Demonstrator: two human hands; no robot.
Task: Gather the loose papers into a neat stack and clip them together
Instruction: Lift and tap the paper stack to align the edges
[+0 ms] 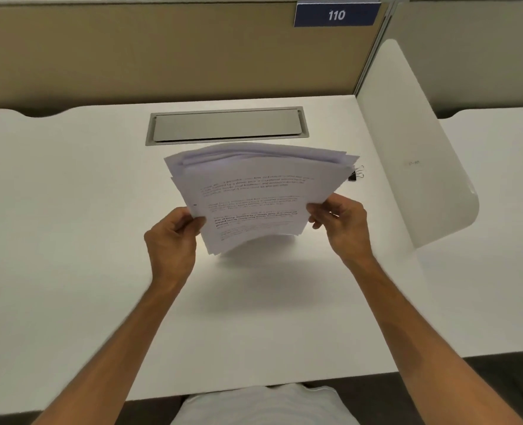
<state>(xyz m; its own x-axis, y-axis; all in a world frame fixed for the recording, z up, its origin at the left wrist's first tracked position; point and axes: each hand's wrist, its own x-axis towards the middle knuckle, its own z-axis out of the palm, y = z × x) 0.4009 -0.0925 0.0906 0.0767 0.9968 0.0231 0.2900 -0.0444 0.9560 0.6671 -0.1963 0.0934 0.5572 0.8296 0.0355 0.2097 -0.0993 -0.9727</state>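
A stack of printed white papers is held up above the white desk, tilted away from me, its sheets slightly fanned and uneven at the edges. My left hand grips the stack's lower left edge. My right hand pinches its lower right edge. A small black binder clip with wire handles lies on the desk just past the stack's right corner, partly hidden behind the paper.
A grey metal cable hatch is set into the desk behind the papers. A white divider panel stands at the right side. A tan partition with a blue "110" sign closes the back.
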